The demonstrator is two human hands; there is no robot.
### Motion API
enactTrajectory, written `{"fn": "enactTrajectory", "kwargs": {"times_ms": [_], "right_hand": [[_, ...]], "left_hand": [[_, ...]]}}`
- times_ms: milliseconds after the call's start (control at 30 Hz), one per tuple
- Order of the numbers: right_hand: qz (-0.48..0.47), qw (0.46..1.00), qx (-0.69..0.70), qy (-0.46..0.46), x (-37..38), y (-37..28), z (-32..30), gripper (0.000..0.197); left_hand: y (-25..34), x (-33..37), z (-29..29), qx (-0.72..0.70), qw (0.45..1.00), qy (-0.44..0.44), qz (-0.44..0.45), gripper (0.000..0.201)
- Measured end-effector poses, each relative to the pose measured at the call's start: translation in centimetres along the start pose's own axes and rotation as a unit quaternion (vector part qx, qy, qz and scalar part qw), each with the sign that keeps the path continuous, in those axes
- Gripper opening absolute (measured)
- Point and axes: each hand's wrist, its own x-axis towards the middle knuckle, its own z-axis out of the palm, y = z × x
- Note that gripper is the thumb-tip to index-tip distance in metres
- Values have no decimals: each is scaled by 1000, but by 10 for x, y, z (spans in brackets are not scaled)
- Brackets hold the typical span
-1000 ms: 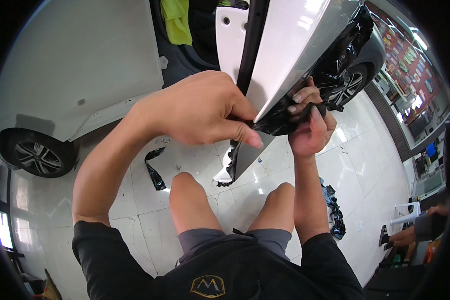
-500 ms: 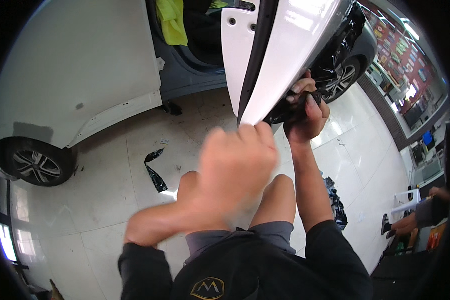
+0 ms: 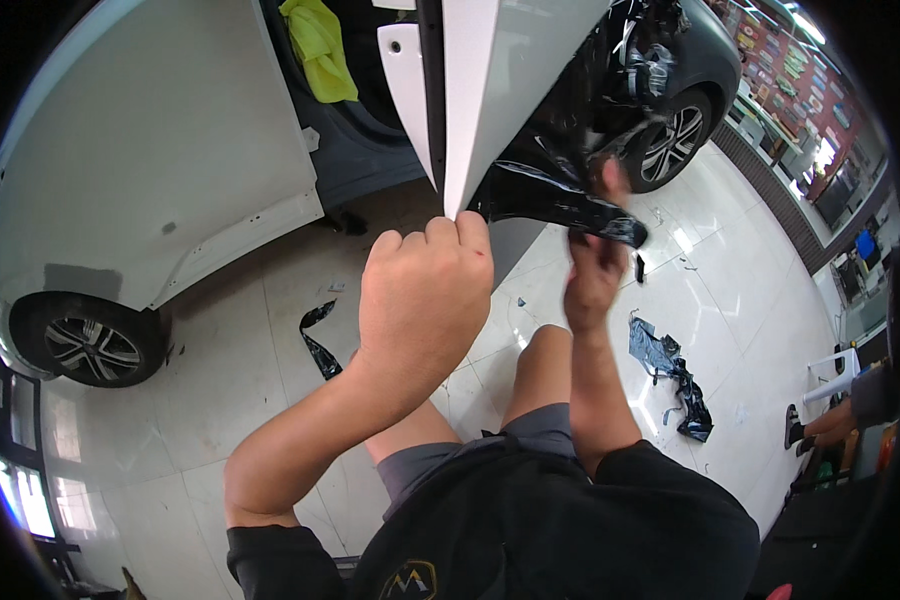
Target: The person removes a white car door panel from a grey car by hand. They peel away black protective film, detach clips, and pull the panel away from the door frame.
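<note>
From my remote post I see the left hand (image 3: pixel 425 290) from its back, its fingers bent side by side at the lower tip of a white car door (image 3: pixel 530 70); the fingertips are hidden, so I cannot tell whether they clamp on the edge. The right hand (image 3: pixel 595 275) is blurred and partly covered by the black film (image 3: pixel 555 200) it closes around. That film runs from the door's lower edge across to the right hand, while its upper part spreads glossy and creased over the door's outer side. The view cuts off the door's top, and the left forearm hides much of the left knee. Below the door tip, bare tiled floor (image 3: pixel 210 420) opens to the left and right, with a curled black scrap (image 3: pixel 318 340) on one side and a crumpled film heap (image 3: pixel 682 385) near the right forearm. A dark car's wheel (image 3: pixel 675 140) stands beyond the right hand. Compared with half a second ago, the left hand is sharp rather than smeared, the film bunched at the right hand is now drawn out into a longer strip, and the heap shows clear of the forearm.
</note>
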Motion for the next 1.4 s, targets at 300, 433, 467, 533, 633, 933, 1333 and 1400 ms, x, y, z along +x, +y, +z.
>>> {"fn": "enactTrajectory", "kwargs": {"times_ms": [300,433,467,533,633,933,1333,1400], "right_hand": [[-306,912,-261,-74,47,26,-8,93],[-417,880,-174,-146,106,7,9,52],[-440,860,-179,-187,114,-1,6,39],[-475,822,-168,-265,127,-25,7,21],[-467,768,-48,-435,141,-21,14,22],[-299,824,200,-438,131,10,24,48],[-257,905,233,-246,83,43,31,44],[-262,899,256,-241,84,49,30,30]], "left_hand": [[-2,12,-4,-89,996,10,-26,36],[-7,15,-10,-118,992,-4,-42,45],[-6,15,-10,-122,991,-3,-47,46],[-5,15,-13,-126,990,2,-59,47],[0,8,-24,-95,984,-69,-137,52],[6,116,-45,-145,920,314,-186,51],[-41,153,-7,-100,914,391,35,40],[-43,154,-4,-112,911,396,32,39]]}}
